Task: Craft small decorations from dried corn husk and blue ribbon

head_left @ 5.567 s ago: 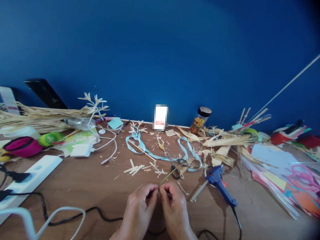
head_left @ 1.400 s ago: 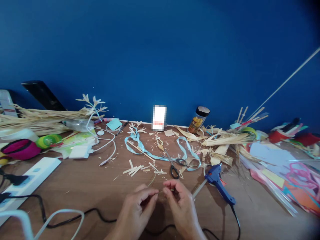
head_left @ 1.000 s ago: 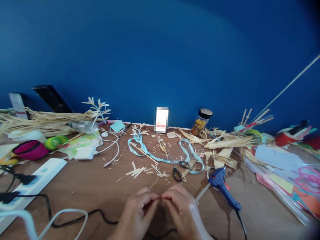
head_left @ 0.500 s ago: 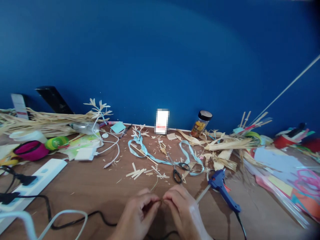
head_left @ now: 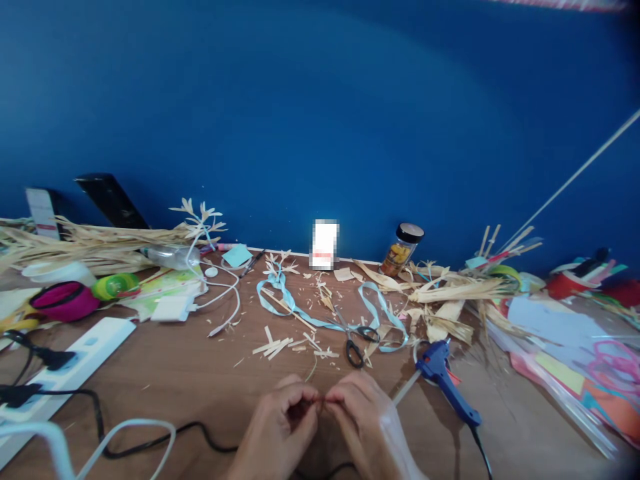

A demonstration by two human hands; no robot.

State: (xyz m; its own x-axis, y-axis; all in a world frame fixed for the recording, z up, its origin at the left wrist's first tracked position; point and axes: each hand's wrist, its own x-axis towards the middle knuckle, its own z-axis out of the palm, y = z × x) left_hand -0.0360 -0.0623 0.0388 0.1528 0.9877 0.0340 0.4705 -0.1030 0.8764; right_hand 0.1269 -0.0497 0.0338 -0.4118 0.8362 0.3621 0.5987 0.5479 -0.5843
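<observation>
At the front of the table, my left hand (head_left: 283, 423) and my right hand (head_left: 367, 420) meet fingertip to fingertip, each in a closed pinch. Between them is a tiny brownish bit of a thin strand, mostly hidden by the fingers. A pale greenish end of thin strand (head_left: 313, 367) sticks up behind my left fingers. Beyond the hands lie black-handled scissors (head_left: 355, 352), cut pieces of dried husk (head_left: 273, 347) and a light blue ribbon (head_left: 300, 313). A blue glue gun (head_left: 447, 380) rests on its side to the right of my right hand.
A white power strip (head_left: 75, 367) with black plugs lies at left, and a black cable (head_left: 165, 437) runs toward my hands. Dried husk bundles (head_left: 455, 290) lie at right. A jar (head_left: 400, 250) and a pixelated bright object (head_left: 325, 245) stand by the blue wall (head_left: 300, 120).
Both hands stay pinched together in almost the same place. The greenish strand end has tilted slightly to the right, and the view has shifted a little.
</observation>
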